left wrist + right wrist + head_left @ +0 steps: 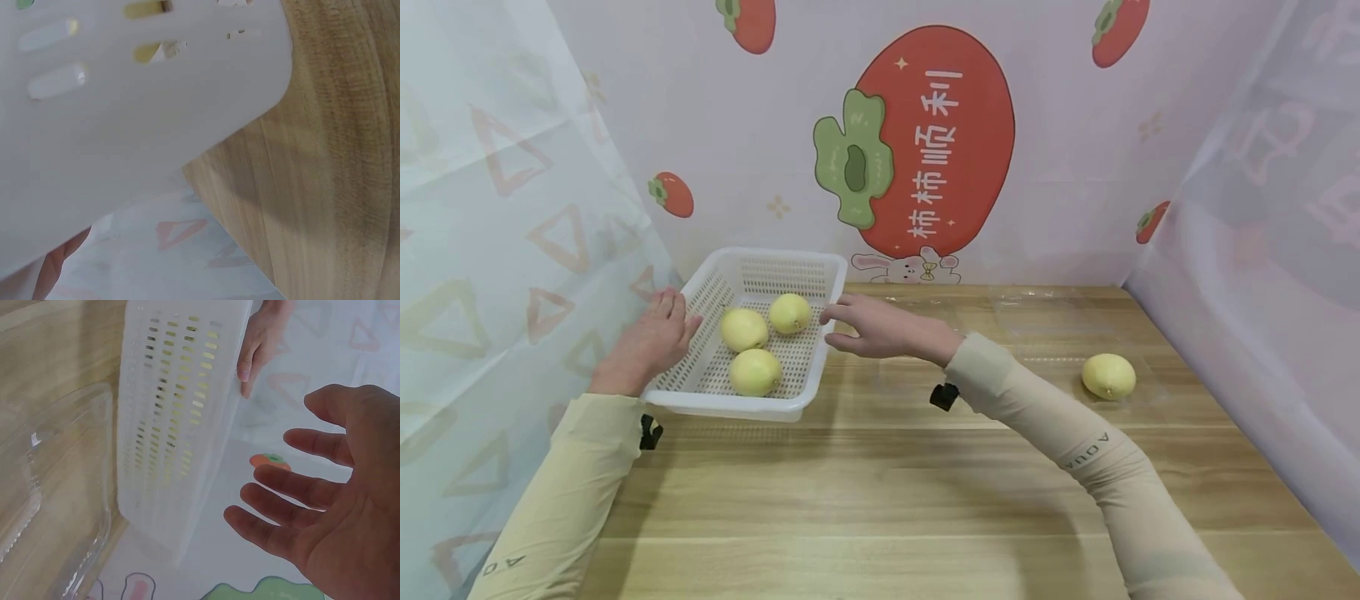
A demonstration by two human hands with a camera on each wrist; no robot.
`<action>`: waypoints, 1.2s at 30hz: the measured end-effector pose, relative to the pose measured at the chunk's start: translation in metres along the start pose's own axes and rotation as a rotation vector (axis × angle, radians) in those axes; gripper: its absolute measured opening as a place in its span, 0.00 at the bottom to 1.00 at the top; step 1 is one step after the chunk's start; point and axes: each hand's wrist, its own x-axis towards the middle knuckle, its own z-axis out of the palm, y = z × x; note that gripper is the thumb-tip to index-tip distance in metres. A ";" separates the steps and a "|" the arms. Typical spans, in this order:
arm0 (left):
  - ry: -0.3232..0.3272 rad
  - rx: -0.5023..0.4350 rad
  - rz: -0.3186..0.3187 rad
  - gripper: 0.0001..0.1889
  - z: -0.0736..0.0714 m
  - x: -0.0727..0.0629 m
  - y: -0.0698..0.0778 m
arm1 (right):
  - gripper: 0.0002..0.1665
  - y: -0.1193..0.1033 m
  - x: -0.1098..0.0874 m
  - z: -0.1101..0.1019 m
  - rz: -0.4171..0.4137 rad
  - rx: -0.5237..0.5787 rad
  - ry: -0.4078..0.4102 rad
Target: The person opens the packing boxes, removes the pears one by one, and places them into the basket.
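Note:
A white plastic basket (737,406) with slotted walls stands at the left. Inside it lie a front yellow lemon (756,372), a left lemon (744,330) and a back lemon (790,314). My left hand (651,342) is at the basket's left rim, fingers extended and thumb towards the rim; whether it touches cannot be told. Close to the right rim is my right hand (880,325), its fingers spread and loosely bent. The right wrist view shows a gap between that hand (319,494) and the basket wall (169,425), with nothing held.
Another lemon (1108,377) lies at the right, in or on a clear plastic container. Clear plastic (103,481) also shows beside the basket in the right wrist view. Printed sheets enclose the wooden table (850,500) at the back and both sides.

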 end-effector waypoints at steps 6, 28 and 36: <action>0.011 0.015 -0.002 0.38 0.001 0.000 -0.001 | 0.22 0.010 -0.025 0.001 0.020 -0.042 0.006; 0.006 0.005 -0.009 0.37 -0.003 -0.002 0.001 | 0.32 0.062 -0.128 0.000 0.158 -0.142 0.110; -0.011 0.000 -0.010 0.37 -0.004 -0.002 0.002 | 0.33 0.090 -0.181 -0.013 0.259 -0.161 0.105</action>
